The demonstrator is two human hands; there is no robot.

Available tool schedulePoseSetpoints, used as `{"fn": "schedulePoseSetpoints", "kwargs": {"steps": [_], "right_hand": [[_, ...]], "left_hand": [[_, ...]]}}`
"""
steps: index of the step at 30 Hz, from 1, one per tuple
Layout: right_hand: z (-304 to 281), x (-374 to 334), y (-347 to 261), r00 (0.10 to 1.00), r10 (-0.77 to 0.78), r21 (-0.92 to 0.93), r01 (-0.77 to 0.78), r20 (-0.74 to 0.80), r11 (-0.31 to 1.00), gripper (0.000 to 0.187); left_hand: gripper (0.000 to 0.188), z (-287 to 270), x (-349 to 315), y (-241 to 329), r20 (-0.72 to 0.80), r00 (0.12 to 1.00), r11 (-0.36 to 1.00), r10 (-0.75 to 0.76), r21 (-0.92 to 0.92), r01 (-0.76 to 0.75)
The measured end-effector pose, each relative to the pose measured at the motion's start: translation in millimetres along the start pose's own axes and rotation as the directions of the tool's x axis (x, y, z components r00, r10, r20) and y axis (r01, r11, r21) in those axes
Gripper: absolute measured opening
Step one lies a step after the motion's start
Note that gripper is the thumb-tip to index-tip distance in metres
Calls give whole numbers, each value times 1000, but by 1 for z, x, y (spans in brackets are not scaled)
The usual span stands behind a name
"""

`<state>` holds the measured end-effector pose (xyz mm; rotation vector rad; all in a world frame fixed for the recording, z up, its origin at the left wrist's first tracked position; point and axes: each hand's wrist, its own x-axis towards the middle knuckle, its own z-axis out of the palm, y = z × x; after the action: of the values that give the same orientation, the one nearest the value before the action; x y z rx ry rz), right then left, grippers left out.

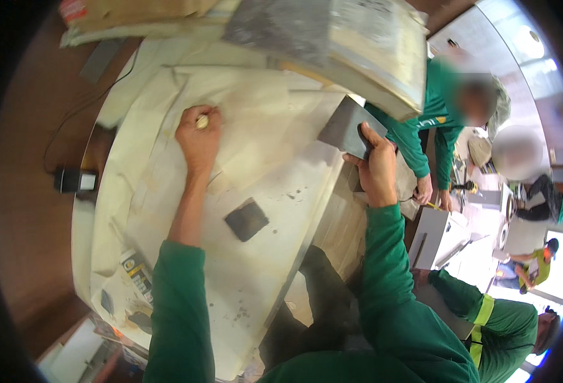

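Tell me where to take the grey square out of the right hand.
Pinch the grey square by its left edge, coming from the left: it looks flat, that edge shows bare, and the right hand holds the opposite side, so that approach is likely clearest.

We counted two bare hands (198,134) (380,169), one small pale piece (202,121), one held grey sheet (344,131), one dark square pad (246,220) on the table (237,274), one tube (136,276) and one black box (67,180); we also counted two green-clad co-workers (444,96) (505,338) and one yellow-vested co-worker (538,271) in plain view.
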<state>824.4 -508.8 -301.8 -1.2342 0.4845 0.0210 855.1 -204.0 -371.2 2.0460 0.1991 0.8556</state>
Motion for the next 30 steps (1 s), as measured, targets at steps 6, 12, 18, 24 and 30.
{"fn": "schedulePoseSetpoints", "kwargs": {"steps": [6,12,18,24,30], "right_hand": [[-27,54,4,993,-4,208,29,-120,978,28],[-11,69,-6,989,89,243,-58,-120,968,28],[-12,84,-1,984,118,214,-86,-137,973,26],[-4,87,-8,962,173,200,-130,-214,971,26],[5,86,-7,950,128,214,-67,-284,975,25]], "left_hand": [[19,6,-6,22,181,969,959,170,196,-205],[22,6,-9,19,283,921,862,268,356,-361],[21,11,-9,21,319,913,877,256,321,-358],[16,7,-6,18,395,897,856,199,375,-355],[30,6,-6,14,397,888,868,233,327,-374]]}}
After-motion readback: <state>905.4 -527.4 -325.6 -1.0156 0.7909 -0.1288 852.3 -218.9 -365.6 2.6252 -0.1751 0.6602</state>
